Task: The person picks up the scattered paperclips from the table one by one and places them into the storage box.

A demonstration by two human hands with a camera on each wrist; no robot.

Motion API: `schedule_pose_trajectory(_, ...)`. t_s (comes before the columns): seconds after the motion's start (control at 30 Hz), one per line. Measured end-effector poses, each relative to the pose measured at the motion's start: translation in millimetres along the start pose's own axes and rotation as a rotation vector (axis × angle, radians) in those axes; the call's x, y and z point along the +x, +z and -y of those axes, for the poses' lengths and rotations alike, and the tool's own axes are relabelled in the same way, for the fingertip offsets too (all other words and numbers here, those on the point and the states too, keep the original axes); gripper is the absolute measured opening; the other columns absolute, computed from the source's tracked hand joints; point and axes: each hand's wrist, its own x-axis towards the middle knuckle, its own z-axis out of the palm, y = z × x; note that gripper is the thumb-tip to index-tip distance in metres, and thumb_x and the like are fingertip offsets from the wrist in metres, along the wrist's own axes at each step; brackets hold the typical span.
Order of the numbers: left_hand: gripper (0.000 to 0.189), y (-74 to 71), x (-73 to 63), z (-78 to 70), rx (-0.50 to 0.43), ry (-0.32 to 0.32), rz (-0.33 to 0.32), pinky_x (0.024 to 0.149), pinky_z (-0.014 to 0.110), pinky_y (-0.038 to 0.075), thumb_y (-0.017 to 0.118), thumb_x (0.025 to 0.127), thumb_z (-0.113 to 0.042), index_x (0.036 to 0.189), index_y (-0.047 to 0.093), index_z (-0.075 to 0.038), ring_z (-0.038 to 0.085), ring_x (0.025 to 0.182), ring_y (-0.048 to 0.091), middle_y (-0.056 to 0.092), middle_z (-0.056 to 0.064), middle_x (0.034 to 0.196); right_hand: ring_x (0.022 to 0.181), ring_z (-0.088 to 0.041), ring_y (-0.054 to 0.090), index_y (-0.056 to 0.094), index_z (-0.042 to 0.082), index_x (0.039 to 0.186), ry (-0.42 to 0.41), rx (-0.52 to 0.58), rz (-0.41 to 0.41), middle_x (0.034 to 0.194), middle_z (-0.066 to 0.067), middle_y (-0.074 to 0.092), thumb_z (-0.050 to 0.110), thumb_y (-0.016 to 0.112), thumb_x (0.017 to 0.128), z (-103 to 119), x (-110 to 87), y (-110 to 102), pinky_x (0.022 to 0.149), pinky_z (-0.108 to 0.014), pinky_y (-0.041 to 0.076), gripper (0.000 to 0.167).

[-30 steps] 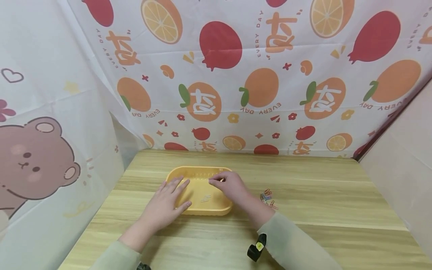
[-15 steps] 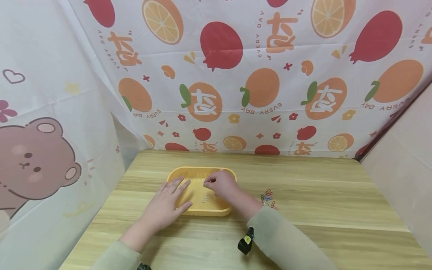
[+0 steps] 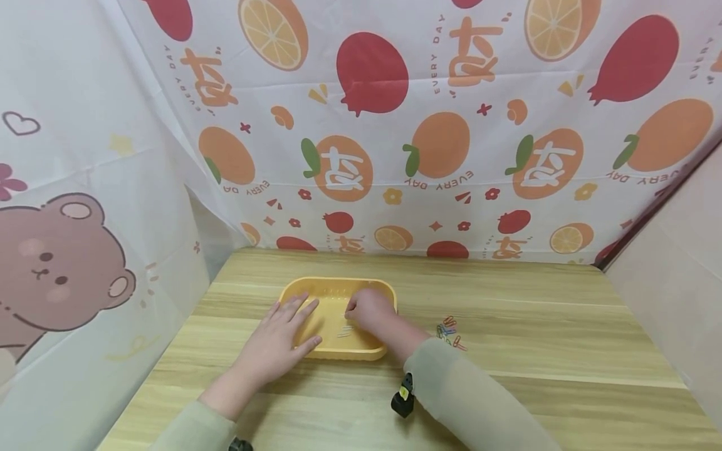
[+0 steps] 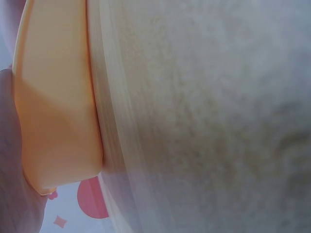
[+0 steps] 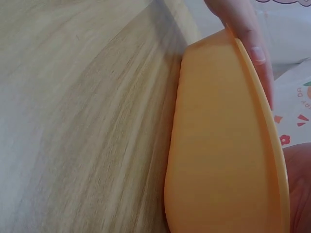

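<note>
A yellow tray (image 3: 324, 354) stands on the wooden table in the head view. Inside it, a few small pale paper clips (image 3: 343, 332) lie side by side near the middle. My left hand (image 3: 276, 338) rests on the tray's left side with fingers spread over the rim and the thumb at the near edge. My right hand (image 3: 369, 310) reaches low into the tray, thumb and fingertips pinched together just above the pale clips. A small pale paper clip between those fingertips is mostly hidden. Both wrist views show the tray's outer wall (image 4: 58, 107) close up.
To the right of the tray lies a loose pile of coloured paper clips (image 3: 448, 330), red, blue and green among them. A fruit-print cloth (image 3: 440, 207) hangs behind the table's back edge, and a bear-print cloth (image 3: 62, 269) hangs at the left.
My right hand has moved a little left, then down toward the pale paper clips in the tray, its forearm swinging left. The left hand has stayed on the tray.
</note>
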Motion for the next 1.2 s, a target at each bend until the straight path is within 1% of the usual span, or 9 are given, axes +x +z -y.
schedule_pose_trajectory(0.13, 0.075, -1.2, 0.8, -0.8, -0.001, 0.0, 0.004, 0.121, 0.055, 0.014, 0.05, 0.095, -0.064, 0.155, 0.037, -0.02, 0.033, 0.147, 0.027, 0.031, 0.01, 0.16, 0.065, -0.008, 0.055, 0.074, 0.021, 0.071, 0.019, -0.051, -0.003, 0.07, 0.012, 0.066, 0.02, 0.077, 0.084, -0.9, 1.4, 3.2, 0.065, -0.025, 0.049, 0.013)
schedule_pose_trajectory(0.3, 0.075, -0.6, 1.5, 1.0, 0.007, -0.002, 0.004, 0.121, 0.054, 0.013, 0.053, 0.095, -0.061, 0.155, 0.036, -0.02, 0.032, 0.147, 0.026, 0.03, 0.01, 0.161, 0.067, -0.009, 0.056, 0.074, 0.018, 0.073, 0.025, -0.077, -0.005, 0.073, 0.01, 0.065, 0.018, 0.075, 0.085, -0.4, 2.3, 6.0, 0.068, -0.027, 0.051, 0.012)
schedule_pose_trajectory(0.4, 0.075, -0.8, 1.6, 1.8, 0.01, -0.003, 0.004, 0.121, 0.054, 0.013, 0.052, 0.095, -0.063, 0.155, 0.036, -0.02, 0.032, 0.147, 0.026, 0.031, 0.01, 0.16, 0.069, -0.009, 0.057, 0.074, 0.018, 0.075, 0.008, -0.115, 0.0, 0.075, 0.009, 0.066, 0.017, 0.073, 0.086, 0.4, 2.0, 6.4, 0.069, -0.027, 0.052, 0.011)
schedule_pose_trajectory(0.53, 0.077, -1.5, 1.6, 1.7, 0.011, -0.004, 0.007, 0.121, 0.054, 0.013, 0.047, 0.095, -0.066, 0.155, 0.036, -0.02, 0.032, 0.147, 0.026, 0.031, 0.01, 0.16, 0.07, -0.01, 0.058, 0.073, 0.018, 0.075, -0.009, -0.167, -0.001, 0.075, 0.009, 0.066, 0.014, 0.072, 0.084, 1.3, 1.2, 6.4, 0.068, -0.027, 0.051, 0.01)
schedule_pose_trajectory(0.7, 0.077, -2.1, 1.6, 0.7, 0.012, -0.006, 0.008, 0.121, 0.055, 0.014, 0.047, 0.095, -0.066, 0.155, 0.036, -0.02, 0.032, 0.147, 0.026, 0.03, 0.01, 0.16, 0.072, -0.011, 0.059, 0.074, 0.019, 0.076, -0.017, -0.202, 0.001, 0.077, 0.009, 0.067, 0.013, 0.071, 0.083, 1.4, 0.3, 6.6, 0.068, -0.027, 0.052, 0.01)
schedule_pose_trajectory(0.97, 0.076, -2.4, 2.8, -0.7, 0.007, -0.007, 0.018, 0.121, 0.054, 0.012, 0.05, 0.095, -0.064, 0.155, 0.036, -0.019, 0.032, 0.148, 0.025, 0.029, 0.01, 0.161, 0.066, -0.011, 0.055, 0.07, 0.018, 0.071, -0.028, -0.232, 0.003, 0.072, 0.008, 0.063, 0.013, 0.069, 0.084, -0.8, 0.6, 7.7, 0.063, -0.028, 0.05, 0.014)
schedule_pose_trajectory(1.2, 0.075, -0.8, 2.8, -0.4, 0.0, -0.008, 0.021, 0.121, 0.055, 0.013, 0.053, 0.095, -0.061, 0.154, 0.037, -0.019, 0.032, 0.147, 0.025, 0.03, 0.01, 0.161, 0.075, -0.011, 0.061, 0.074, 0.018, 0.082, -0.012, -0.222, 0.018, 0.081, 0.008, 0.068, 0.019, 0.071, 0.088, 1.2, -0.7, 6.6, 0.071, -0.029, 0.053, 0.007)
